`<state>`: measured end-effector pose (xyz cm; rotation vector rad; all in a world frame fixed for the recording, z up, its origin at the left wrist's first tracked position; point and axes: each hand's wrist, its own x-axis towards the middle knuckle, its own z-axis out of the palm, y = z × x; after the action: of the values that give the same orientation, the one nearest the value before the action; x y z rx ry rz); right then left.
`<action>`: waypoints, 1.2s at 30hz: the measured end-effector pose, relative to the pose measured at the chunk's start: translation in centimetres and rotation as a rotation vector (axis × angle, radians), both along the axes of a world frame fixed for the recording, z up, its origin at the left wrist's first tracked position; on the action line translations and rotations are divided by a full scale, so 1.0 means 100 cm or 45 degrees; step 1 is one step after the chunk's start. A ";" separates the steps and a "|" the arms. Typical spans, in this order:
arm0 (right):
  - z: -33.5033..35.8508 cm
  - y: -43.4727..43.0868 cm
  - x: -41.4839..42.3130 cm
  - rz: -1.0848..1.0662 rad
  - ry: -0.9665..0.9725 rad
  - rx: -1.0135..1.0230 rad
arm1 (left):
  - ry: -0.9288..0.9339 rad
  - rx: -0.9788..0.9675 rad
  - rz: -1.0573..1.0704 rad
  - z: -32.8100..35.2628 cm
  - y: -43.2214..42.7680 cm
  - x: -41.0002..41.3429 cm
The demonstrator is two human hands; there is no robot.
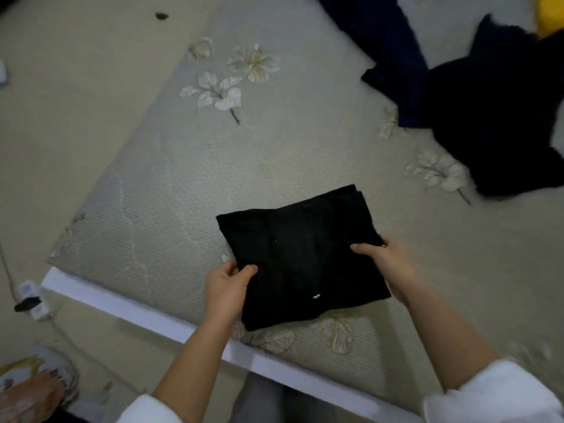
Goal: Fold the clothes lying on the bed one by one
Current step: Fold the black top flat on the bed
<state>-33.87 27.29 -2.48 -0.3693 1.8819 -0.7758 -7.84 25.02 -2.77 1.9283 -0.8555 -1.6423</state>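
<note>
Both hands holding a folded black garment at the near edge of the bed

The left hand (227,288) pinches the left edge of the folded black garment (302,254), thumb on top; the right hand (386,267) grips its right edge, fingers curled under. It lies on the bed (189,178), with a dark pile of clothes (488,117) well apart at the far right

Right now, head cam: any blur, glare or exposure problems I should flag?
Head view: dim, flat light, no glare, no hard shadows; head view centre fairly sharp, left hand and right hand clear on the folded black garment, whose creases sink into black; head view edges motion-blurred, worst on the dark clothes pile and white sleeve.
</note>
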 end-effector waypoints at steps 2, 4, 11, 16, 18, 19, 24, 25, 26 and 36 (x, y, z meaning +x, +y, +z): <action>0.023 0.024 0.000 -0.081 0.003 -0.011 | -0.004 -0.042 -0.083 0.024 0.004 -0.008; 0.047 0.049 -0.004 -0.177 0.012 -0.044 | -0.011 -0.103 -0.180 0.047 0.011 -0.017; 0.121 0.150 -0.045 -0.487 -0.008 -0.128 | -0.087 -0.316 -0.605 0.100 0.035 -0.094; 0.162 0.230 -0.094 -0.761 0.067 -0.171 | -0.010 -0.369 -1.033 0.134 0.059 -0.184; 0.174 0.263 -0.115 -0.882 0.090 -0.198 | 0.068 -0.367 -1.235 0.147 0.073 -0.223; 0.180 0.279 -0.125 -0.943 0.099 -0.217 | 0.103 -0.361 -1.335 0.152 0.081 -0.243; 0.195 0.358 -0.184 -1.155 0.156 -0.231 | 0.255 -0.409 -1.665 0.172 0.129 -0.344; 0.196 0.373 -0.197 -1.189 0.155 -0.231 | 0.262 -0.436 -1.695 0.173 0.139 -0.367; 0.197 0.387 -0.212 -1.221 0.153 -0.234 | 0.257 -0.462 -1.715 0.175 0.148 -0.390; 0.181 0.484 -0.356 -1.513 0.100 -0.317 | 0.128 -0.779 -2.020 0.190 0.234 -0.625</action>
<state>-69.46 75.68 15.63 0.6707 1.9881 -1.7837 -70.32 48.46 16.21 0.5070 -2.7754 -1.6464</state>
